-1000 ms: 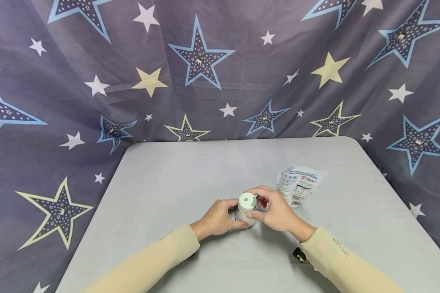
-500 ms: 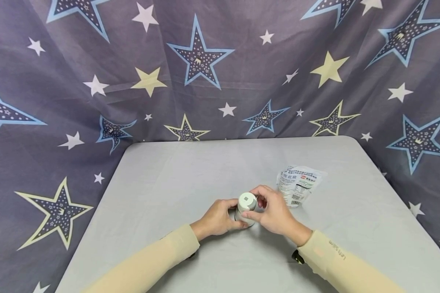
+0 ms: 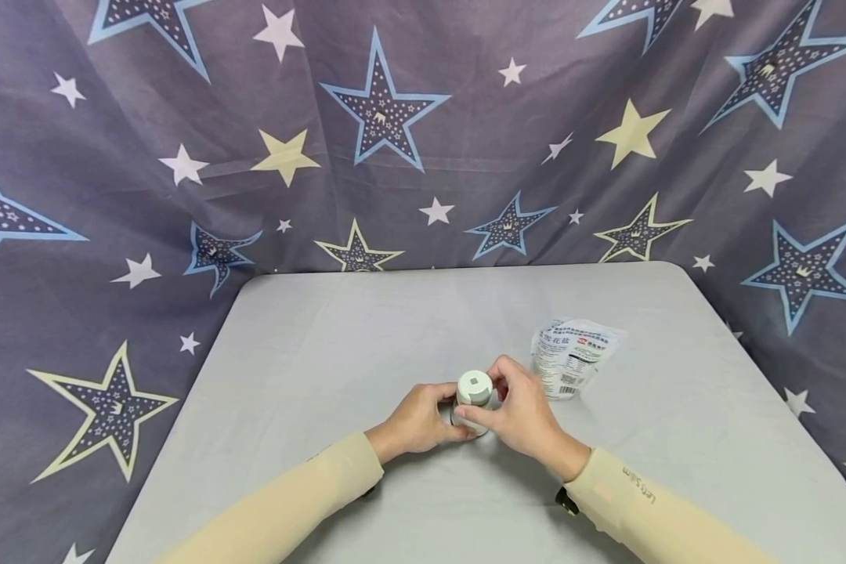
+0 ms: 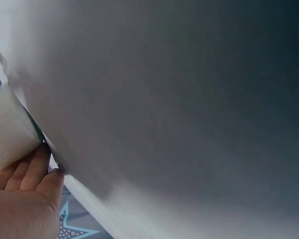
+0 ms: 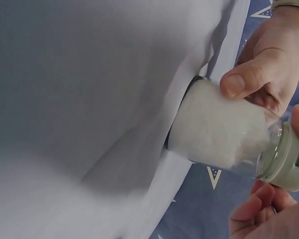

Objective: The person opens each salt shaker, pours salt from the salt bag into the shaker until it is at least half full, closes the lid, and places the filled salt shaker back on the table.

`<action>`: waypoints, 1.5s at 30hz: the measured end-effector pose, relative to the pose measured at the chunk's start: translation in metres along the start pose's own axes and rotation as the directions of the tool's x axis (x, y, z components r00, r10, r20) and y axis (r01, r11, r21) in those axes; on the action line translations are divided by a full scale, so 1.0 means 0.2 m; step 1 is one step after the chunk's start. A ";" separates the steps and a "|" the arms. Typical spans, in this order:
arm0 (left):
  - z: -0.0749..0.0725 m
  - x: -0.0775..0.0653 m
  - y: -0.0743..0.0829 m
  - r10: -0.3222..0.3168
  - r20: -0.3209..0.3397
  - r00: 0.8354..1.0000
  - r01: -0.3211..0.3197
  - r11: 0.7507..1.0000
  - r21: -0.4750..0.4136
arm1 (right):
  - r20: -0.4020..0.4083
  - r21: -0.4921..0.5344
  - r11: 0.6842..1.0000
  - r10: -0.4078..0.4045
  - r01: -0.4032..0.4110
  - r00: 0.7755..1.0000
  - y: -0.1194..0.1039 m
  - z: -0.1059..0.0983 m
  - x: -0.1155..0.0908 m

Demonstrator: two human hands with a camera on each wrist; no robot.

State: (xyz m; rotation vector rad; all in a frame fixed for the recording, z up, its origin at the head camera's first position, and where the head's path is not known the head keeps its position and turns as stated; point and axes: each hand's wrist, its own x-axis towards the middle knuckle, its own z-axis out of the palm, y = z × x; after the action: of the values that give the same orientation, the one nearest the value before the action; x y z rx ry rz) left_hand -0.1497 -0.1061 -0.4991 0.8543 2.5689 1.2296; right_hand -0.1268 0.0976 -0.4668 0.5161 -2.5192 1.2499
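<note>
A clear jar [image 5: 214, 124] full of white grains stands upright on the table in the head view. Its pale green lid [image 3: 475, 384] is on top, with a small square mark. My left hand [image 3: 423, 419] grips the jar's body from the left, thumb at the near side. From the right, my right hand [image 3: 532, 415] pinches the lid between thumb and fingers. The right wrist view has the left thumb [image 5: 239, 84] lying along the glass. At the left wrist view's edge, part of the white jar body [image 4: 12, 132] rests against the left fingers.
A white printed pouch [image 3: 574, 356] stands on the table just beyond my right hand. The grey table [image 3: 338, 337] runs back to a dark curtain [image 3: 395, 204] patterned with stars, which also hangs along both sides.
My right hand has turned on the lid, its thumb moving left and its forearm swinging slightly left. The square mark on the lid has rotated. My left hand keeps its place.
</note>
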 end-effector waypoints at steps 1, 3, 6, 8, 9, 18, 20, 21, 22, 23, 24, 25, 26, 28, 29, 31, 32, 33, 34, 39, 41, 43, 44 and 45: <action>0.00 0.00 0.00 -0.001 0.001 1.000 0.001 1.000 0.001 | 0.007 0.002 1.000 0.008 -0.008 1.000 0.00 0.00 0.00; 0.00 0.00 0.00 0.005 0.001 1.000 -0.005 1.000 0.000 | 0.027 0.016 1.000 0.027 -0.027 0.999 0.00 -0.01 0.00; 0.00 0.00 0.00 0.004 -0.001 1.000 -0.004 1.000 -0.001 | 0.061 0.056 0.998 0.039 -0.042 0.997 0.02 -0.03 0.00; 0.00 0.01 0.00 0.002 -0.001 1.000 -0.002 1.000 -0.002 | 0.089 0.104 0.993 0.039 -0.048 0.995 0.03 -0.05 0.01; 0.00 0.01 0.00 -0.001 -0.001 1.000 0.001 1.000 -0.002 | 0.103 0.126 0.991 0.035 -0.048 0.994 0.04 -0.06 0.01; 0.00 0.01 -0.01 0.007 -0.006 1.000 -0.007 1.000 -0.002 | 0.243 0.306 0.952 -0.079 0.001 0.967 0.10 -0.10 0.05; 0.01 0.01 -0.01 0.005 -0.005 1.000 -0.005 1.000 -0.002 | 0.255 0.311 0.951 -0.089 0.006 0.963 0.10 -0.11 0.05; 0.01 0.01 -0.01 0.003 -0.004 1.000 -0.003 1.000 -0.002 | 0.260 0.308 0.951 -0.087 0.003 0.962 0.10 -0.11 0.05; 0.01 0.01 -0.01 0.001 -0.003 1.000 -0.001 1.000 -0.003 | 0.263 0.306 0.952 -0.089 0.005 0.961 0.10 -0.11 0.05; 0.01 0.01 -0.01 0.000 -0.002 1.000 0.000 1.000 -0.003 | 0.265 0.304 0.953 -0.090 0.006 0.960 0.10 -0.10 0.05; 0.01 0.01 -0.01 -0.001 -0.003 1.000 0.001 1.000 -0.002 | 0.264 0.301 0.954 -0.091 0.008 0.960 0.10 -0.10 0.05; 0.01 0.01 -0.01 -0.003 -0.002 1.000 0.003 1.000 -0.003 | 0.263 0.300 0.954 -0.092 0.009 0.960 0.10 -0.10 0.05; 0.01 0.01 -0.01 -0.004 -0.002 1.000 0.004 1.000 -0.002 | 0.262 0.299 0.954 -0.091 0.009 0.961 0.09 -0.10 0.05; 0.01 0.01 -0.01 -0.005 -0.003 1.000 0.005 1.000 -0.002 | 0.256 0.298 0.955 -0.087 0.007 0.963 0.09 -0.09 0.05; 0.01 0.01 -0.01 -0.007 -0.003 1.000 0.007 1.000 -0.001 | 0.252 0.296 0.955 -0.081 0.003 0.964 0.09 -0.09 0.05; 0.01 0.01 0.00 -0.010 -0.002 1.000 0.010 1.000 -0.002 | 0.242 0.293 0.956 -0.067 -0.007 0.968 0.08 -0.09 0.04; 0.01 0.01 -0.01 -0.012 -0.002 1.000 0.012 1.000 -0.002 | 0.238 0.291 0.957 -0.059 -0.014 0.970 0.08 -0.09 0.04; 0.01 0.00 -0.01 -0.013 -0.002 1.000 0.013 1.000 -0.002 | 0.232 0.290 0.957 -0.051 -0.019 0.971 0.08 -0.08 0.04; 0.01 0.00 -0.01 -0.014 -0.002 1.000 0.014 1.000 -0.003 | 0.226 0.291 0.956 -0.042 -0.027 0.973 0.08 -0.08 0.04; 0.01 0.00 -0.01 -0.012 -0.010 1.000 0.012 1.000 -0.004 | 0.177 0.281 0.958 0.003 -0.053 0.984 0.08 -0.06 0.03; 0.01 0.00 -0.01 -0.011 -0.011 1.000 0.011 1.000 -0.002 | 0.149 0.263 0.963 0.023 -0.062 0.989 0.07 -0.05 0.02; 0.01 0.00 0.00 -0.011 -0.012 1.000 0.011 1.000 0.000 | 0.120 0.236 0.969 0.050 -0.077 0.992 0.06 -0.04 0.02; 0.00 0.00 0.00 -0.011 -0.010 1.000 0.011 1.000 0.000 | 0.105 0.226 0.971 0.058 -0.081 0.993 0.06 -0.03 0.02; 0.00 0.00 0.00 -0.013 -0.010 1.000 0.013 1.000 -0.002 | 0.093 0.217 0.972 0.068 -0.087 0.993 0.05 -0.03 0.01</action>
State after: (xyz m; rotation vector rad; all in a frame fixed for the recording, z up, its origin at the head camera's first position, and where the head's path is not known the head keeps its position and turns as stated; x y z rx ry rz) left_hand -0.1499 -0.1056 -0.4999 0.8315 2.5761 1.2353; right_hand -0.1334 0.1071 -0.4698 0.5347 -2.5049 1.5818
